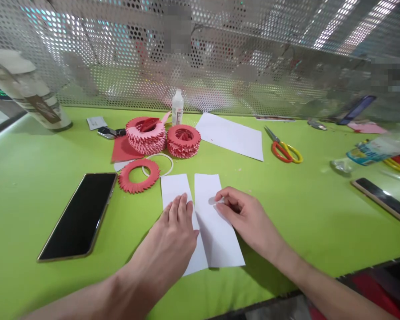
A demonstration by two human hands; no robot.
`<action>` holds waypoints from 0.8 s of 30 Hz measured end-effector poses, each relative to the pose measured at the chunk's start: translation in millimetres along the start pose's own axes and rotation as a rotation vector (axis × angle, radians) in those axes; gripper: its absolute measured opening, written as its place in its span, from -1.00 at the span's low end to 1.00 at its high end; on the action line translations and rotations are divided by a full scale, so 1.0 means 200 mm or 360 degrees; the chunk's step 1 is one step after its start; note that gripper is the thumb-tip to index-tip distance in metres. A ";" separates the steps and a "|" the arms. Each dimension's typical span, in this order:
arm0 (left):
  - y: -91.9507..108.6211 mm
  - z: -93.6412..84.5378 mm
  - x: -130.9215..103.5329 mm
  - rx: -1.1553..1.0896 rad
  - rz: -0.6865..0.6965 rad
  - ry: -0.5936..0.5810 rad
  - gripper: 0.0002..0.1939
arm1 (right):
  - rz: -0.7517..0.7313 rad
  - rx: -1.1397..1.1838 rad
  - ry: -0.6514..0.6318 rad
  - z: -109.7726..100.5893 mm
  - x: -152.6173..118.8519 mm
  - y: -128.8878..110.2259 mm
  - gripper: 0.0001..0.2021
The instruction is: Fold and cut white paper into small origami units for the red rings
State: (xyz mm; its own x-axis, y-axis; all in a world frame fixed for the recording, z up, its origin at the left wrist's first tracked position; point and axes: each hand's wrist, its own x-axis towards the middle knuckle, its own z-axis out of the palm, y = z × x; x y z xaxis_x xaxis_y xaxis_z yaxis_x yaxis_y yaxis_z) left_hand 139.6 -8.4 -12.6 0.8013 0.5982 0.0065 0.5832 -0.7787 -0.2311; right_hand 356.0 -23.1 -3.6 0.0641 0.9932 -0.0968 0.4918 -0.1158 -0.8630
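Two white paper strips lie side by side in front of me, a narrow gap between them. My left hand rests on the left strip, fingers stretched out and held close together. Above the right strip, my right hand pinches a small whitish piece between thumb and fingers; its kind is too small to make out. Just beyond the strips are a flat red paper ring with a notched edge and a thin white ring.
Two stacked paper rings, one pink and one red, stand near a small white bottle. Around them are a white sheet, scissors, a phone, another phone, a cup and a plastic bottle.
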 end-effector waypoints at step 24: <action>-0.01 0.00 -0.01 0.0080 0.0050 0.0049 -0.43 | 0.0425 0.0469 -0.0252 -0.01 -0.16 0.00 -0.65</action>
State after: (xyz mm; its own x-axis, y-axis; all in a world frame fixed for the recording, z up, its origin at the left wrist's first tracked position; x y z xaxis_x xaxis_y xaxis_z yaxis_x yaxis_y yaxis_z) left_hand 137.6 -8.1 -12.1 0.8233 0.5669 0.0284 0.5509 -0.7861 -0.2803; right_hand 356.2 -54.2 1.5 0.0100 0.9203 -0.3910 0.2056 -0.3846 -0.8999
